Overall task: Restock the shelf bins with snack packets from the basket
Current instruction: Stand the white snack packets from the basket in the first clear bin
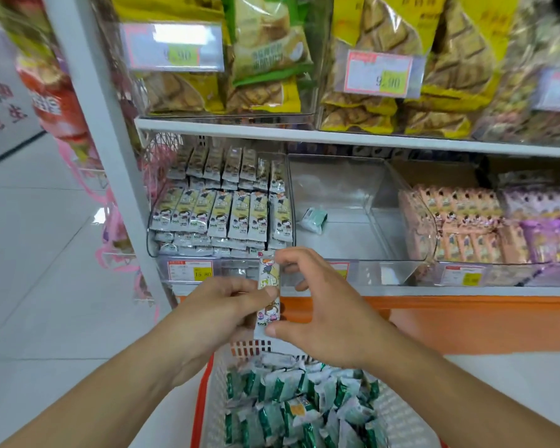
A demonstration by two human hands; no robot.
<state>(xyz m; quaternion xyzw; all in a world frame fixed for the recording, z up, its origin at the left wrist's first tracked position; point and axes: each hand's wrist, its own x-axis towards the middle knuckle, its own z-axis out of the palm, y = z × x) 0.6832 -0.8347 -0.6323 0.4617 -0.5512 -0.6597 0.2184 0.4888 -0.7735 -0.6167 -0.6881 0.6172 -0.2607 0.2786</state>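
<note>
Both hands, left hand [222,305] and right hand [320,305], pinch 1 upright snack packet [268,292] before the full left bin [222,205], while the middle bin [346,218] holds 1 green packet [314,218] and the basket [207,399] remains well stocked.

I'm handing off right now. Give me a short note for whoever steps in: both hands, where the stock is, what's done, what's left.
Left hand and right hand both hold one upright cartoon-print packet in front of the shelf edge.
Left bin is packed with matching packets.
Middle bin holds just one green packet.
Basket below is full of green-and-white packets.
Done: left bin looks stocked.
Left: place the held packet, then probably fill the middle bin from the basket.
</note>
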